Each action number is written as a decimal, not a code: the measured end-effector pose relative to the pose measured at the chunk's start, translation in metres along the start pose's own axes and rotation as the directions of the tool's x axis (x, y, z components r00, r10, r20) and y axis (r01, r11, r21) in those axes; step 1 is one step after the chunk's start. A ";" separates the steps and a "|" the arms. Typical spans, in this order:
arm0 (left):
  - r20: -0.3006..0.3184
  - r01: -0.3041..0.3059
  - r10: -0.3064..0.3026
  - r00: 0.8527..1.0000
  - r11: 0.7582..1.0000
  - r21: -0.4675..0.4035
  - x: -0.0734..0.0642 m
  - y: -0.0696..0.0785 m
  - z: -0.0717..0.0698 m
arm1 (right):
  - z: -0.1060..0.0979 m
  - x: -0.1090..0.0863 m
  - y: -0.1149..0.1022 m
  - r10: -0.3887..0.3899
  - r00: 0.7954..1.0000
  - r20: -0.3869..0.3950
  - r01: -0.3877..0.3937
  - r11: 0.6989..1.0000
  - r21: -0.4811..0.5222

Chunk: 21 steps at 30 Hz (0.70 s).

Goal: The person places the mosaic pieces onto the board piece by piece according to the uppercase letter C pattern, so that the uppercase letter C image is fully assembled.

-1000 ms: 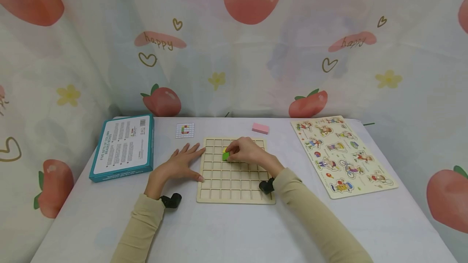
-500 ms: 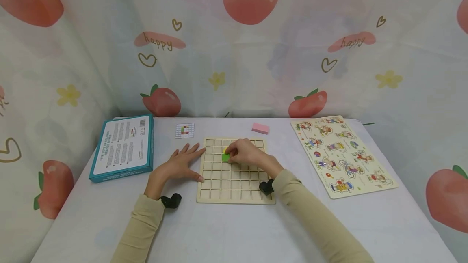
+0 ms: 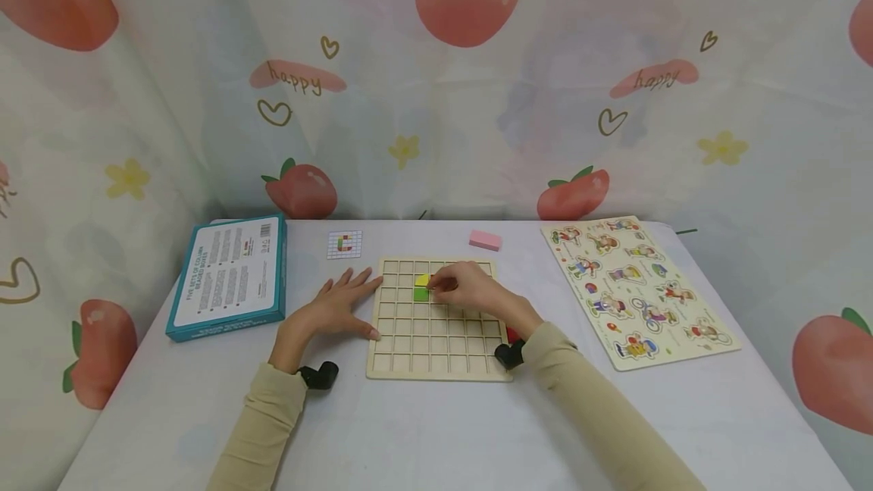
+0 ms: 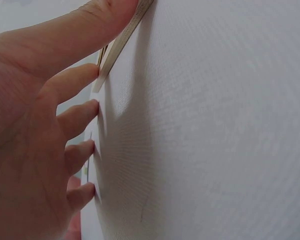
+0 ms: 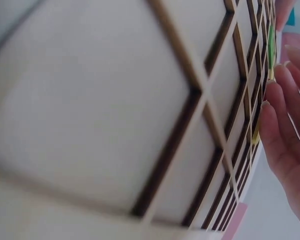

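Observation:
A wooden grid board [image 3: 402,343] lies on the white table. Near its upper middle, a yellow tile [image 3: 422,279] and a green tile [image 3: 420,295] sit side by side in the grid. My right hand [image 3: 470,290] is just right of them, fingertips down at the board. In the right wrist view, its fingers [image 5: 270,122] look fairly straight near the green tile [image 5: 271,47] and a yellow piece [image 5: 256,132]; nothing shows plainly pinched. My left hand [image 3: 334,305] lies spread at the board's left edge, thumb and index finger touching it. The left wrist view shows the fingers [image 4: 80,117] extended.
A small pattern card [image 3: 344,245] and a pink block [image 3: 486,240] lie behind the board. To the left is a teal box [image 3: 228,275]; to the right, a picture puzzle board [image 3: 637,290]. Something red [image 3: 512,335] shows beside my right wrist.
My right hand has shifted a little to the right, off the green tile, so both tiles show more. The red thing by the wrist has come into view. The left hand stays put.

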<state>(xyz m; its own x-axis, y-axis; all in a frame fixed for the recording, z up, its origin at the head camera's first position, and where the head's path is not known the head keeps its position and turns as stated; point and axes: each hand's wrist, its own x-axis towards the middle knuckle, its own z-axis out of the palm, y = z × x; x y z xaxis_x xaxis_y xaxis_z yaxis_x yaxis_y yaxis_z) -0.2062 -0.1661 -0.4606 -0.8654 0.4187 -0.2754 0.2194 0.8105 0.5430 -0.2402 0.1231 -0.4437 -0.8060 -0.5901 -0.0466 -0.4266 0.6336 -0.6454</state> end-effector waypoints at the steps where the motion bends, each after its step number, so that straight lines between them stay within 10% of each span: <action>1: 0.000 0.000 0.000 1.000 1.000 0.000 0.000 0.000 0.000 | -0.001 -0.003 0.001 0.011 1.000 0.000 -0.011 1.000 0.010; 21: -0.002 0.013 -0.013 1.000 1.000 -0.005 0.001 -0.001 0.002 | -0.024 -0.059 0.029 0.093 0.994 -0.064 -0.094 0.996 -0.008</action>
<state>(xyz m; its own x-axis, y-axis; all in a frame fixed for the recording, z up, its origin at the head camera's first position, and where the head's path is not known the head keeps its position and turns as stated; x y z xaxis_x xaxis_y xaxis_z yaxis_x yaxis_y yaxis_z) -0.2065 -0.1655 -0.4629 -0.8692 0.4074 -0.2804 0.2060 0.8137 0.5436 -0.2146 0.1881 -0.4413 -0.8670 -0.4951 -0.0574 -0.3521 0.6900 -0.6324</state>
